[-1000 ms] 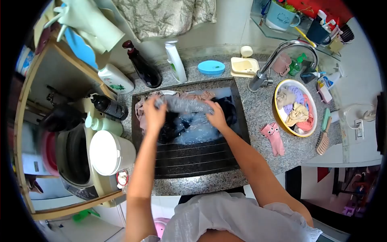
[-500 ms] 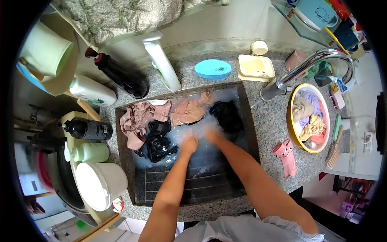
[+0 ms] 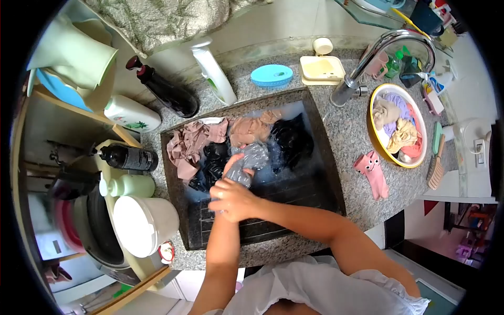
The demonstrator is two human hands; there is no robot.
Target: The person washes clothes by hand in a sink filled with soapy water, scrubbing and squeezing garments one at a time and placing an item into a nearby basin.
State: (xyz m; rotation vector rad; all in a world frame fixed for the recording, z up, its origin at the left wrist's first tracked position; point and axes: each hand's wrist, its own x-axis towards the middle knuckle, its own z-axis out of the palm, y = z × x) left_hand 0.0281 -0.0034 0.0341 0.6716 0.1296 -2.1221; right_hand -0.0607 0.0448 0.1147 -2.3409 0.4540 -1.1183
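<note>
A wet grey cloth (image 3: 254,156) is bunched up over the sink. My left hand (image 3: 233,164) is closed on it, thumb and fingertips showing around the fabric. My right hand (image 3: 233,199) crosses over my left wrist, fingers curled; a greyish bit of the cloth shows under them. Soapy water in the stone sink (image 3: 324,152) holds a dusty pink garment (image 3: 190,147) at the left, a peach one (image 3: 247,130) at the back, a black one (image 3: 292,139) at the right and a black piece (image 3: 214,161) beside my left hand.
Right of the sink stand the tap (image 3: 344,92), a yellow-rimmed basin (image 3: 374,131) of clothes, a pink sock (image 3: 373,176) and a brush (image 3: 437,168). Bottles, including a dark pump bottle (image 3: 168,92), and a white bucket (image 3: 142,226) line the left. A blue brush (image 3: 271,75) and soap dish (image 3: 321,71) sit behind.
Both hands have come up out of the soapy water, bringing the grey cloth with them. My right hand has moved left across my left wrist. The view has shifted slightly.
</note>
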